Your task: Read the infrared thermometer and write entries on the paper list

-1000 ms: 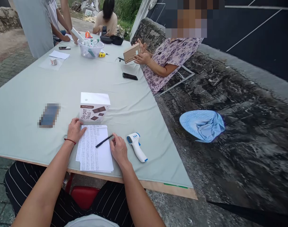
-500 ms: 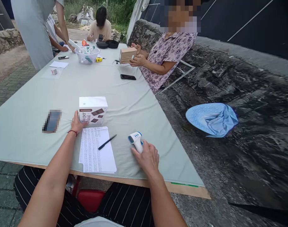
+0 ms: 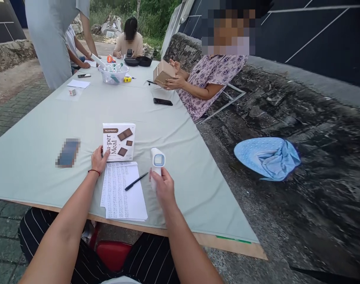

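Right grip (image 3: 165,183) wraps the white thermometer (image 3: 158,159) by its handle, over the desk (image 3: 203,193); left grip (image 3: 99,158) clasps the box (image 3: 119,142) at its left edge, thumb in front. Hold both steady, I'd say (mind the pen (image 3: 136,181)).

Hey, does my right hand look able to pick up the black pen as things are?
Probably not without freeing up first: the right hand grips the white thermometer, though the black pen lies nearby, uncovered, partly on the papers.

Pale cloth-covered table (image 3: 197,189) — handwritten sheets (image 3: 120,199) at near edge, black phone (image 3: 163,101), plastic basket (image 3: 112,79) farther back.
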### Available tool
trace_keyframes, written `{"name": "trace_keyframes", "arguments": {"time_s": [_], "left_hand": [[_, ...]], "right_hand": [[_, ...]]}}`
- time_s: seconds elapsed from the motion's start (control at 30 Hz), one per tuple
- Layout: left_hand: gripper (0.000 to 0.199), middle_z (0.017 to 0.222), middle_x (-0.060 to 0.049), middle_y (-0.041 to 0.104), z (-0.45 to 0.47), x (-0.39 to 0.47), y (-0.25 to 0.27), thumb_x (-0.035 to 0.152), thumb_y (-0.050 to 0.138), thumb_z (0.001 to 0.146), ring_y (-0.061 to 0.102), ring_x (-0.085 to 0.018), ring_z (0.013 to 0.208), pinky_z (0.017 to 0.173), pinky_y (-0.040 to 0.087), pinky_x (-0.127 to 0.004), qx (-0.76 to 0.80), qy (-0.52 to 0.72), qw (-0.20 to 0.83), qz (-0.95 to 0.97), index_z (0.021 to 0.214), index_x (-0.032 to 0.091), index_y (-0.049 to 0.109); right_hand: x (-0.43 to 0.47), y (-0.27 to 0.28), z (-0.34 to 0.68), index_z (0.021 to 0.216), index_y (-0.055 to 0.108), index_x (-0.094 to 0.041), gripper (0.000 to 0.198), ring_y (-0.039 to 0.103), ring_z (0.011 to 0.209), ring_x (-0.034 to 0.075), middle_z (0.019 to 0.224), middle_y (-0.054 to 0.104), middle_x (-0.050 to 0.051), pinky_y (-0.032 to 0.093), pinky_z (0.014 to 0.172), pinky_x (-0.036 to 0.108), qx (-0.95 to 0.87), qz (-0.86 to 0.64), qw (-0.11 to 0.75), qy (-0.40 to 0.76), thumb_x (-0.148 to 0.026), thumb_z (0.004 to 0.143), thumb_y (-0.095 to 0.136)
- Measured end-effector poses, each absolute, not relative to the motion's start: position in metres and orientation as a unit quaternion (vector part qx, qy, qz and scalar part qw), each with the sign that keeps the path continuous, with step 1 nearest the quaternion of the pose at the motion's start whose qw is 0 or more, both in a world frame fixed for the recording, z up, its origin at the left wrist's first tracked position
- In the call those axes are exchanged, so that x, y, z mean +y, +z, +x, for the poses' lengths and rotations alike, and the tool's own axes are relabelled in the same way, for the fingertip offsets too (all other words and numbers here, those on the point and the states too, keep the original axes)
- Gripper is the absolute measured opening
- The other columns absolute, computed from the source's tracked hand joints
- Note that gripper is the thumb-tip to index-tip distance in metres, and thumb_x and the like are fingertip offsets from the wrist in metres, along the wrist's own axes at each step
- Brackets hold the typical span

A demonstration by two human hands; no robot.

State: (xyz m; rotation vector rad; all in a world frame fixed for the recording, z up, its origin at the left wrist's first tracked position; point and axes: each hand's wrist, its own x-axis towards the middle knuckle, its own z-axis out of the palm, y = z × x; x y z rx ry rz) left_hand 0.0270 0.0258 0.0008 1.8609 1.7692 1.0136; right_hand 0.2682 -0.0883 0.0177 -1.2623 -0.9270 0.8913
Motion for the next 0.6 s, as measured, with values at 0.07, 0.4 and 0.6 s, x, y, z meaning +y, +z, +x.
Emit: {"name": "trace_keyframes", "arguments": {"time_s": [0.07,0.4,0.6], "left_hand": [[0.044,0.108,-0.011,0.067,0.027,0.025,0.001,0.048,0.034,0.094,0.058,-0.026,0.104,0.089,0.043,-0.040,0.633,0.356,0.173,0.665,0.119,0.019,0.057],[0.046,0.099,-0.010,0.067,0.033,0.023,-0.010,0.052,0.030,0.096,0.058,-0.026,0.098,0.087,0.041,-0.039,0.642,0.345,0.155,0.666,0.109,0.021,0.062],[0.043,0.096,-0.009,0.067,0.036,0.021,-0.007,0.052,0.033,0.095,0.059,-0.026,0.098,0.085,0.041,-0.037,0.646,0.328,0.159,0.671,0.109,0.021,0.060]], "right_hand": [[-0.077,0.033,0.244,0.082,0.057,-0.019,0.029,0.045,0.056,0.012,0.065,0.054,-0.002,0.038,0.053,0.025,-0.372,-0.481,0.639,0.471,-0.044,0.068,0.061],[-0.030,0.049,0.198,0.071,0.050,-0.021,0.037,0.039,0.050,0.009,0.057,0.047,-0.004,0.032,0.044,0.024,-0.357,-0.454,0.628,0.522,-0.057,0.072,0.061],[-0.018,0.043,0.195,0.070,0.050,-0.021,0.040,0.040,0.049,0.009,0.057,0.047,-0.005,0.032,0.043,0.024,-0.344,-0.458,0.628,0.527,-0.058,0.070,0.067]]}}
